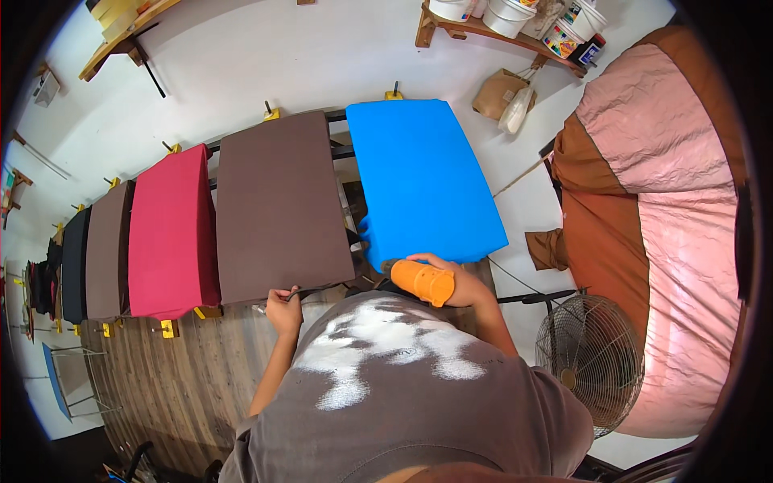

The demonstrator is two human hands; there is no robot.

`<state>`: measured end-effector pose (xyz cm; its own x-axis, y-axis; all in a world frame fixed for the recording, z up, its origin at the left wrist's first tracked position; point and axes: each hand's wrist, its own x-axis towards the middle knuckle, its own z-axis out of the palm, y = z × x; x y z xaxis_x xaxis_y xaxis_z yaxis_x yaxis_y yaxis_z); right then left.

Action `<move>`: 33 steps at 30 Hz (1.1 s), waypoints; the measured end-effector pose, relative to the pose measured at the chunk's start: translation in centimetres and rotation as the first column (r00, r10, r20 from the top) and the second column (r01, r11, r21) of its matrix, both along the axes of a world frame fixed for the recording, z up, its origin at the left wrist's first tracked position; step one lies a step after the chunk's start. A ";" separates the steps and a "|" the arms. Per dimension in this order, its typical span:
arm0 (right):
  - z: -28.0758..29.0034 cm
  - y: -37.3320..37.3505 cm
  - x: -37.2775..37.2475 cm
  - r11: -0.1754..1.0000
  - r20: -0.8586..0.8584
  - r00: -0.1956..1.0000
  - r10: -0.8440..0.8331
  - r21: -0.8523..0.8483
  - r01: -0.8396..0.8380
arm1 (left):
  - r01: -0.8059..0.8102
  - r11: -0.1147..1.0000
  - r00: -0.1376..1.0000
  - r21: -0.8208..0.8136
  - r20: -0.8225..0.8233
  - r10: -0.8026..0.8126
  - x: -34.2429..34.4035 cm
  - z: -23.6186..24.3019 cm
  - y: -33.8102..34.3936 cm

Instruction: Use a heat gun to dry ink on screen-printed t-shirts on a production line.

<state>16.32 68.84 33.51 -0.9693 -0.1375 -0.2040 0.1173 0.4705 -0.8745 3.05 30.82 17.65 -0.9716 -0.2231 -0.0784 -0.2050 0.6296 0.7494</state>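
Note:
My right hand (463,283) grips an orange power tool (423,281) that looks like a heat gun, its dark end toward the left. It is held at the near edge of a bright blue cloth (423,177) stretched over a board. Left of that, a dark brown cloth (278,197) covers another board. At its near edge my left hand (284,310) is closed, fingers pinching a dark strip (310,291); whether this is a hem or a cord, I cannot tell.
Red (171,233), brown and black covered boards continue leftward, with yellow brackets (167,328). A standing fan (590,362) is close on my right, beside a pink and brown draped cover (676,201). White buckets (507,16) stand on a wall shelf.

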 end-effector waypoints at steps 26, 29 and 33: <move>-3.5 4.0 2.7 0.945 -0.198 0.924 -0.327 -0.066 0.320 | 0.260 0.964 0.966 0.054 -0.034 -0.258 0.1 0.0 -1.4; -2.1 7.1 4.3 0.679 -0.122 0.672 -0.730 -0.233 0.696 | 0.296 0.951 0.955 0.086 0.006 -0.297 0.2 0.8 -1.5; -3.9 11.4 5.8 0.508 -0.274 0.455 -0.847 -0.167 0.845 | 0.330 0.944 0.943 0.001 0.038 -0.330 -0.1 0.3 -1.4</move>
<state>22.11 80.22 29.59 -0.6143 0.7832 0.0957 0.2051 0.2756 -0.9391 2.95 29.44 17.97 -0.9872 0.1094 -0.1157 -0.0127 0.6703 0.7420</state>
